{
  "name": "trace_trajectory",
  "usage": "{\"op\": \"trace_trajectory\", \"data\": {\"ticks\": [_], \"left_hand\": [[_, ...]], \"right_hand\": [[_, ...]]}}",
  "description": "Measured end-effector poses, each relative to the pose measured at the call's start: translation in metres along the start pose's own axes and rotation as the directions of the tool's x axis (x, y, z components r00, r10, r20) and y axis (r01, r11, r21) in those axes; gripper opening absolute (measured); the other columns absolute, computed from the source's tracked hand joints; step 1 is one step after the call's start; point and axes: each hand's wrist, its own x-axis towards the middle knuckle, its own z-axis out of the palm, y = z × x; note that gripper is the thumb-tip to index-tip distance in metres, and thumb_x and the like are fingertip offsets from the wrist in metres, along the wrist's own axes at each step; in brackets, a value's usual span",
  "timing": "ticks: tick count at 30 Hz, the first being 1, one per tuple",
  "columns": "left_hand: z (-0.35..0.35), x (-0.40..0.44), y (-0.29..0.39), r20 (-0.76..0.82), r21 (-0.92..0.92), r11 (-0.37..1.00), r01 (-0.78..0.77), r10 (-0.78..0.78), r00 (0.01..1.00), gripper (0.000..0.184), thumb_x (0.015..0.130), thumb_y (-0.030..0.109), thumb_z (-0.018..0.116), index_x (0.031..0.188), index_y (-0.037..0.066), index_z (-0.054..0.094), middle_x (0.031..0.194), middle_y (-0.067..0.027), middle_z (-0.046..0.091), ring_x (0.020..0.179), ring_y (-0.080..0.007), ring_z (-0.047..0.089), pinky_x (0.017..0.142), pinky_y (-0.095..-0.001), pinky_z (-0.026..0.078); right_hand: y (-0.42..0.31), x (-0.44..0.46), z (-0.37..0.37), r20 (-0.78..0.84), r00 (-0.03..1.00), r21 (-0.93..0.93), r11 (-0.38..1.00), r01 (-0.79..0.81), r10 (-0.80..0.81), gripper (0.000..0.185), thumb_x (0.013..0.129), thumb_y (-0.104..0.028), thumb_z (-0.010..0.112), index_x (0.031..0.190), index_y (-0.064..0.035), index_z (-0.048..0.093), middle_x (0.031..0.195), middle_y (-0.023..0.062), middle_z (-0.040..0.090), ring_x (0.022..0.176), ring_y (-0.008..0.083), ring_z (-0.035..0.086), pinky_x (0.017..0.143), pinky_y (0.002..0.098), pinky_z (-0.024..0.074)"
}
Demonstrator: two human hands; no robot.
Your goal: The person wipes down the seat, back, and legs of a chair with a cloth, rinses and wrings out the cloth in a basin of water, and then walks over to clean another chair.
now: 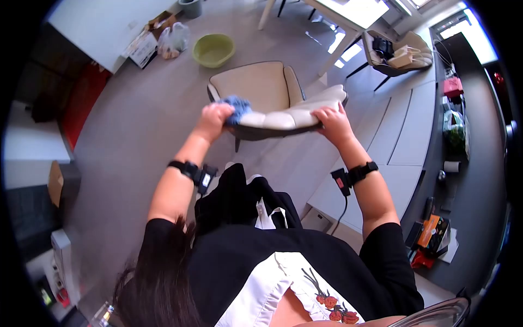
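Note:
In front of me stands a cream padded chair (253, 84) with a dark outer shell, its back toward me. My left hand (216, 119) is closed around a blue cloth (236, 109), which lies against the left part of the chair's top edge. On the right, my right hand (333, 121) grips the top of the backrest (283, 118), fingers over the cream padding. The thumb sides are partly hidden. A black strap with a small device sits on each forearm.
A green basin (213, 50) stands on the floor beyond the chair, near a plastic bag (174, 41) and a grey bin (190, 7). A white table (354, 13) and a second chair (397, 57) are at the back right. Low white cabinets (400, 131) run along the right.

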Motion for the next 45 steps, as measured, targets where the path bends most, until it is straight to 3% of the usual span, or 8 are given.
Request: {"op": "trace_trajectory", "data": {"ticks": [2,11,28,34,37,38,41,45], "left_hand": [[-0.018,0.012,-0.036,-0.059,0.046,0.972,0.231,-0.228,0.972,0.053,0.058,0.015,0.081,0.106,0.019,0.06,0.102,-0.005,0.065,0.094,-0.0303,0.059,0.084,-0.0425,0.048],[-0.09,0.03,-0.138,0.025,0.542,0.801,0.256,-0.319,0.947,0.023,0.089,0.022,0.047,0.107,0.02,0.06,0.106,-0.0048,0.063,0.1,-0.0294,0.059,0.086,-0.0415,0.047],[-0.094,0.012,-0.216,0.065,0.331,0.936,0.123,-0.153,0.986,0.026,0.079,0.016,0.062,0.104,0.022,0.06,0.108,-0.004,0.06,0.101,-0.0293,0.058,0.082,-0.0392,0.051],[-0.126,-0.004,-0.238,-0.223,-0.083,0.989,0.124,-0.139,0.965,0.017,0.075,0.015,0.067,0.092,0.012,0.063,0.095,-0.0124,0.066,0.087,-0.0333,0.062,0.075,-0.0409,0.051],[-0.123,-0.029,-0.237,-0.402,-0.38,0.711,0.591,-0.703,0.587,0.02,0.078,0.021,0.068,0.092,0.007,0.064,0.086,-0.0165,0.066,0.08,-0.0372,0.062,0.07,-0.0431,0.049],[-0.113,-0.034,-0.235,-0.428,-0.411,0.686,0.6,-0.727,0.537,0.026,0.081,0.026,0.067,0.094,0.004,0.063,0.086,-0.018,0.066,0.081,-0.0388,0.062,0.069,-0.0446,0.048],[-0.069,-0.039,-0.218,-0.386,-0.554,0.606,0.571,-0.795,0.468,0.031,0.087,0.027,0.059,0.108,0.005,0.061,0.099,-0.0212,0.065,0.092,-0.0397,0.061,0.079,-0.0424,0.048],[-0.027,-0.041,-0.21,-0.231,-0.814,0.452,0.364,-0.828,0.511,0.065,0.09,0.028,0.058,0.141,0.001,0.029,0.137,-0.0205,0.045,0.124,-0.0305,0.047,0.102,-0.0346,0.036]], "right_hand": [[-0.02,0.047,-0.015,-0.051,0.999,0.078,0.997,0.015,-0.011,0.048,0.07,-0.035,0.075,0.11,-0.0158,0.058,0.107,0.0022,0.063,0.11,0.0218,0.055,0.105,0.0477,0.0344],[-0.111,0.137,-0.016,0.051,0.985,0.036,0.986,0.164,-0.166,0.051,0.075,-0.049,0.068,0.105,-0.0087,0.058,0.1,0.0065,0.062,0.102,0.0263,0.056,0.087,0.0356,0.0474],[-0.179,0.15,0.023,-0.033,0.997,0.019,0.998,0.063,-0.063,0.052,0.068,-0.049,0.072,0.097,-0.01,0.055,0.101,0.0061,0.061,0.101,0.0275,0.057,0.086,0.0371,0.0481],[-0.178,0.15,0.026,-0.077,0.994,-0.009,0.997,0.071,-0.071,0.053,0.065,-0.049,0.074,0.096,-0.0109,0.055,0.099,0.0062,0.062,0.099,0.0278,0.058,0.084,0.037,0.0487],[-0.184,0.155,0.02,-0.059,0.998,0.031,0.999,0.034,-0.032,0.054,0.063,-0.049,0.077,0.095,-0.0112,0.056,0.096,0.0058,0.062,0.097,0.0279,0.058,0.083,0.0366,0.0492],[-0.186,0.156,0.018,-0.09,0.995,0.051,0.998,0.045,-0.04,0.054,0.061,-0.048,0.078,0.094,-0.0112,0.057,0.094,0.0055,0.063,0.094,0.0277,0.059,0.081,0.0365,0.0498],[-0.185,0.158,0.018,-0.137,0.989,0.075,0.995,0.071,-0.06,0.053,0.06,-0.047,0.079,0.094,-0.0116,0.058,0.092,0.0052,0.063,0.091,0.0275,0.06,0.078,0.0364,0.0505],[-0.189,0.158,0.015,-0.213,0.975,0.081,0.993,0.084,-0.066,0.059,0.055,-0.049,0.08,0.095,-0.0116,0.059,0.089,0.0046,0.064,0.088,0.0267,0.06,0.074,0.0359,0.0503]]}}
